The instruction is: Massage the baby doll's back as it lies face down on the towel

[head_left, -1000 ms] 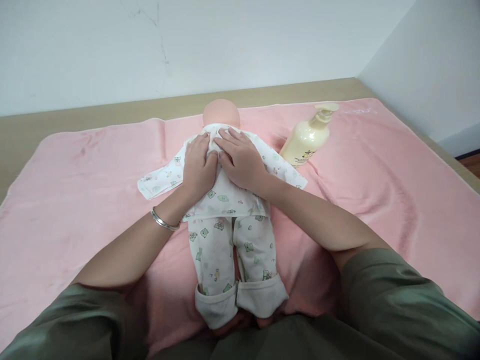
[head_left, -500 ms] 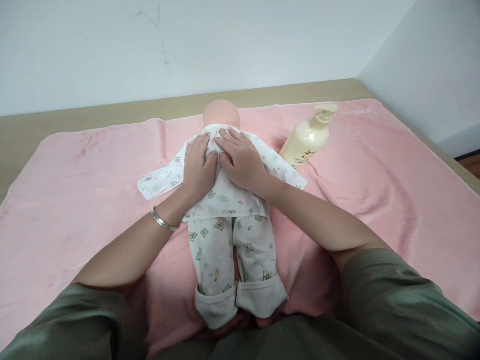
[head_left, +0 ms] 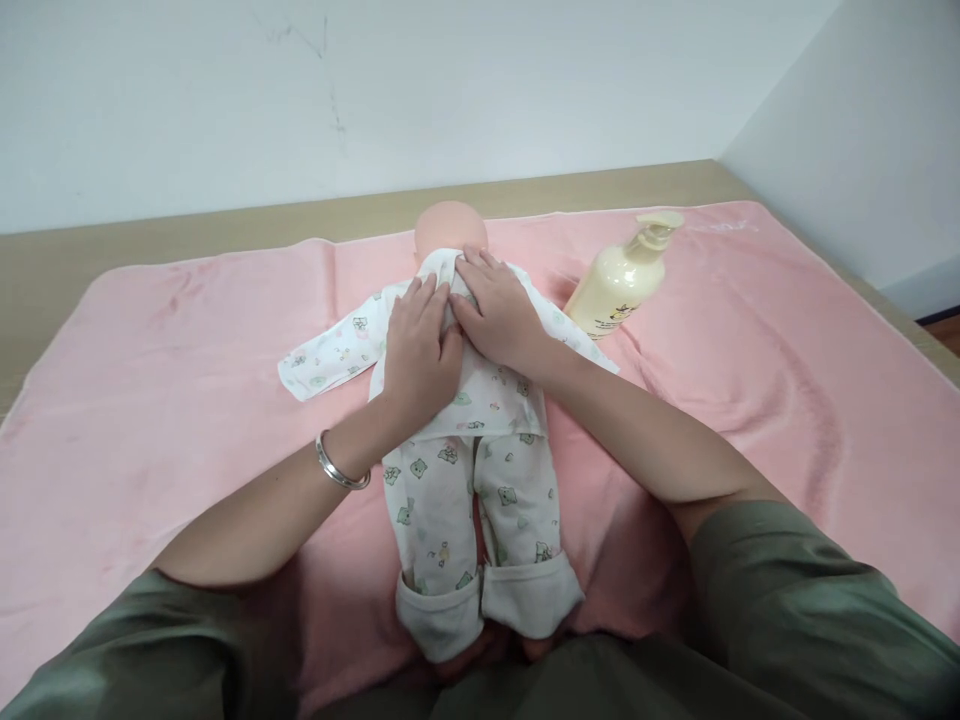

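A bald baby doll point(head_left: 450, 228) lies face down, its legs toward me. It wears a white shirt point(head_left: 480, 400) with small green prints and matching trousers point(head_left: 439, 500) with turned-up cuffs. My left hand point(head_left: 421, 345), below a silver bangle point(head_left: 341, 462) on the wrist, rests on the left side of the doll's upper back, fingers extended and holding nothing. On the right side, nearer the neck, my right hand point(head_left: 501, 312) lies flat on the shirt with its fingers stretched out. The doll's face is hidden.
A cream pump bottle point(head_left: 619, 285) stands tilted in view beyond the doll's right-side sleeve. Under everything is a pink blanket point(head_left: 187, 400) on a wooden table point(head_left: 360, 215). White walls point(head_left: 525, 90) rise behind and at the right.
My left hand has slid slightly down and right across the doll's back. My right hand has shifted a little right and up. The whole view has moved slightly.
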Motion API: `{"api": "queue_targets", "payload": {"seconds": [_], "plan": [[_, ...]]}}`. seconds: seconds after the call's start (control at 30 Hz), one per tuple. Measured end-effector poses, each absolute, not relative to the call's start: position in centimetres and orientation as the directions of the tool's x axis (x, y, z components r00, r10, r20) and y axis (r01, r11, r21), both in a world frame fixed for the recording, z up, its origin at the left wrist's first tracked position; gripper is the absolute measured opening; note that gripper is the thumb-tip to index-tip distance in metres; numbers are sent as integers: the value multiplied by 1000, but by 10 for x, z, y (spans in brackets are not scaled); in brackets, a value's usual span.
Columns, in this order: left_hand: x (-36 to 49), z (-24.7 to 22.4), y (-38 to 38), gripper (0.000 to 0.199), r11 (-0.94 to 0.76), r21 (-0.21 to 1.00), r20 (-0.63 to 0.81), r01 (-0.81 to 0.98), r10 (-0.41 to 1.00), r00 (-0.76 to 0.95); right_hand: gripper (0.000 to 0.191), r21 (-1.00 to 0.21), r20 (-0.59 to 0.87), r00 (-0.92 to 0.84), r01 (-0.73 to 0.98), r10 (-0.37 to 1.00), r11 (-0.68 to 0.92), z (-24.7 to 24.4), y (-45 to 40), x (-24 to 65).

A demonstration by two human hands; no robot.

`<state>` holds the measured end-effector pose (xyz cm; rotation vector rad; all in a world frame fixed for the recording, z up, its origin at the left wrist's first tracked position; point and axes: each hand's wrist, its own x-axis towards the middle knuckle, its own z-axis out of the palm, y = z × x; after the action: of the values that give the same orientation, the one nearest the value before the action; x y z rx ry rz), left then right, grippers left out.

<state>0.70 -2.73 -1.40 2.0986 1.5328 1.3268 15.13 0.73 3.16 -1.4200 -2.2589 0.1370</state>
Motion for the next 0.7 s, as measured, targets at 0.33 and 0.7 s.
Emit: {"api": "queue_targets", "payload": {"seconds": [0.33, 0.7], "plan": [[-3, -10, -11, 60, -368, 732, 472, 573, 881, -37, 61, 11, 238, -386, 919, 891, 395, 38, -50, 135], [3, -13, -29, 57, -489, 571, 554, 659, 823, 130, 53, -121, 378, -314, 916, 871, 383, 37, -9, 150]]}}
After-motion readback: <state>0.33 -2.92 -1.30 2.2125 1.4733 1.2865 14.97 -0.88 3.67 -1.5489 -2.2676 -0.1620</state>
